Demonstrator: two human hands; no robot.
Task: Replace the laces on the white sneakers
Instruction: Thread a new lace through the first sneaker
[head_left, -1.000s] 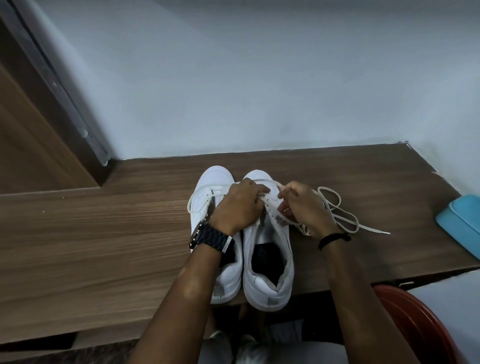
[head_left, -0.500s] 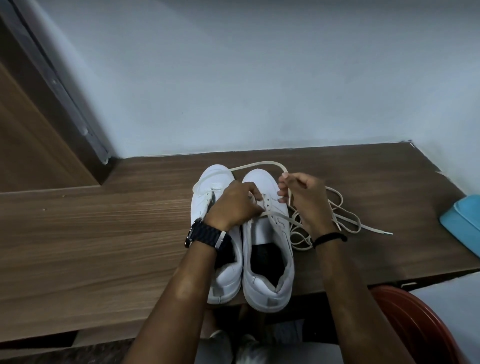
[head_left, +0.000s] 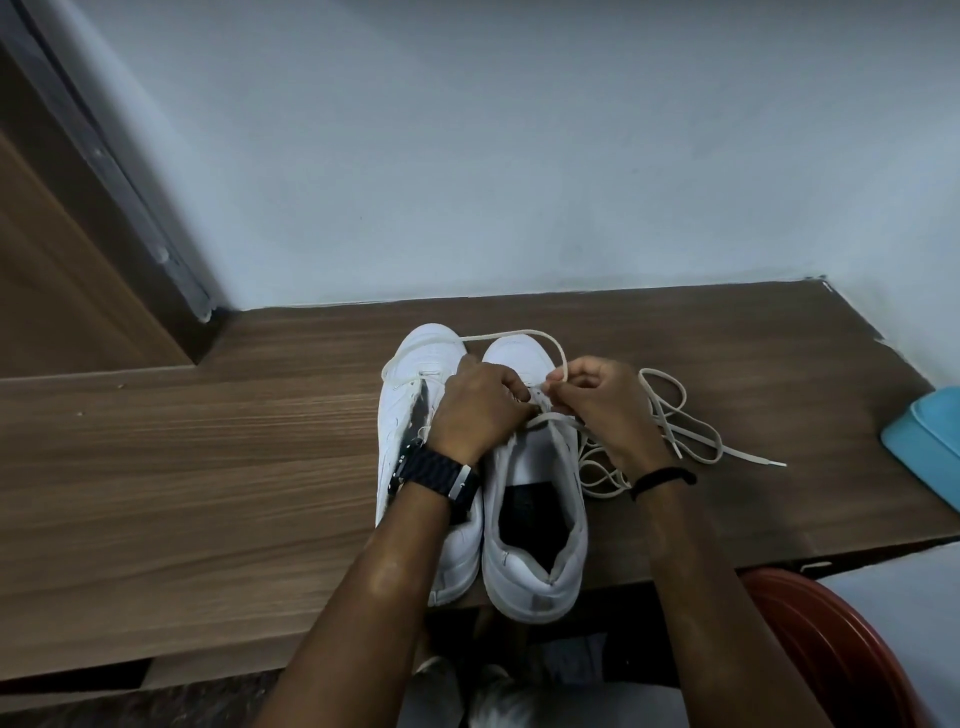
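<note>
— Head view, item one: where are your sneakers?
— Left sneaker (head_left: 410, 415) and right sneaker (head_left: 540, 519) stand side by side on your wooden bench (head_left: 208, 467), toes to the wall.
— Your hands?
— Left hand (head_left: 480, 410) curled over the right sneaker's eyelets; right hand (head_left: 602, 400) pinches the lace (head_left: 519, 335), which loops past both toes. Loose lace (head_left: 685, 431) lies right of it.

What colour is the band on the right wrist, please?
Black; the band shows clearly in the head view.
</note>
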